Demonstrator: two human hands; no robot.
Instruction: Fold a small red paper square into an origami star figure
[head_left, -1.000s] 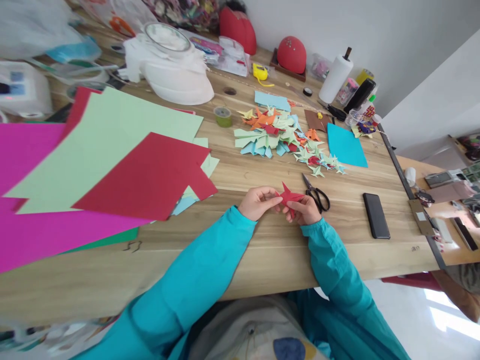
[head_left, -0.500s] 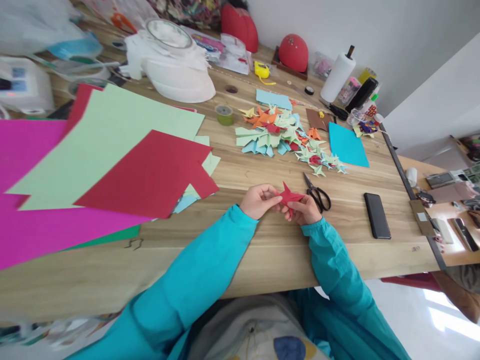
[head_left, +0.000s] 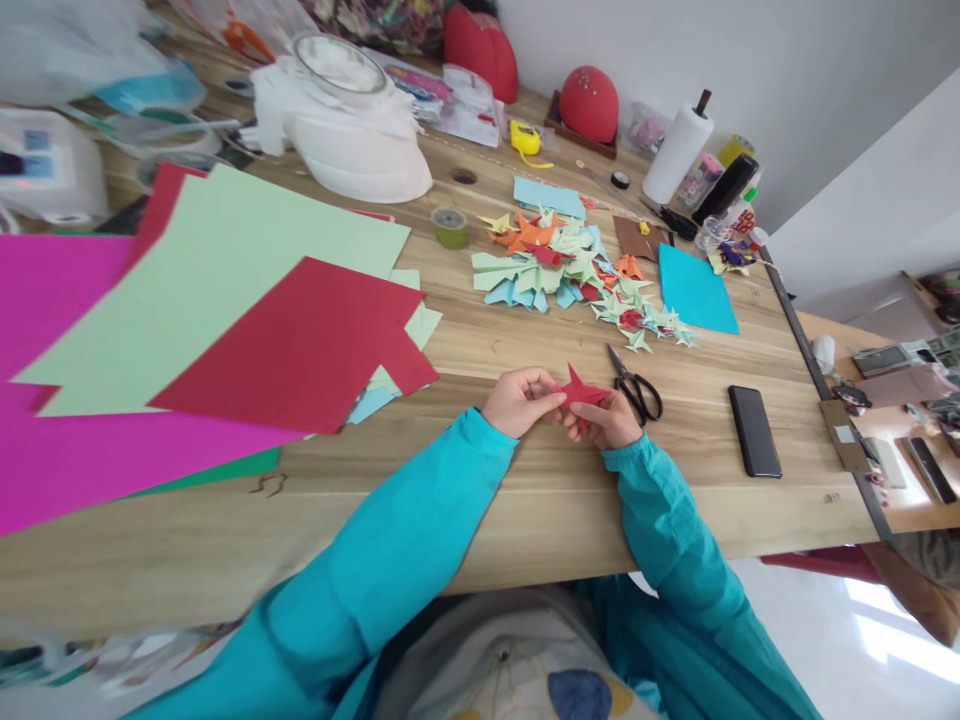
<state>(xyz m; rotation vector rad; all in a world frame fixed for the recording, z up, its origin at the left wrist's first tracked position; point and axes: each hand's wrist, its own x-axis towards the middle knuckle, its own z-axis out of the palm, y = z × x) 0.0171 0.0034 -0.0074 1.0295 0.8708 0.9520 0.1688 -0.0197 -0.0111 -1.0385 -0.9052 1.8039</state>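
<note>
A red folded paper star (head_left: 579,388) with pointed arms is held between both hands just above the table. My left hand (head_left: 519,402) pinches its left point between thumb and fingers. On the other side my right hand (head_left: 611,418) grips the star, with the thumb on top and the fingers curled below, hiding part of it. Black-handled scissors (head_left: 637,388) lie right beside my right hand. Farther back is a pile of folded paper shapes (head_left: 529,275) in pale green, blue, orange and red, with small stars at its right end.
Large sheets of red (head_left: 300,350), pale green (head_left: 225,250) and magenta paper (head_left: 150,470) cover the left side. A black phone (head_left: 754,432) and a blue paper square (head_left: 697,290) lie at right. Tape (head_left: 450,228), a yellow tape measure (head_left: 525,138) and a white cap (head_left: 360,150) stand behind.
Both hands keep their hold on the red paper star, which has turned very slightly. Everything else lies as before.
</note>
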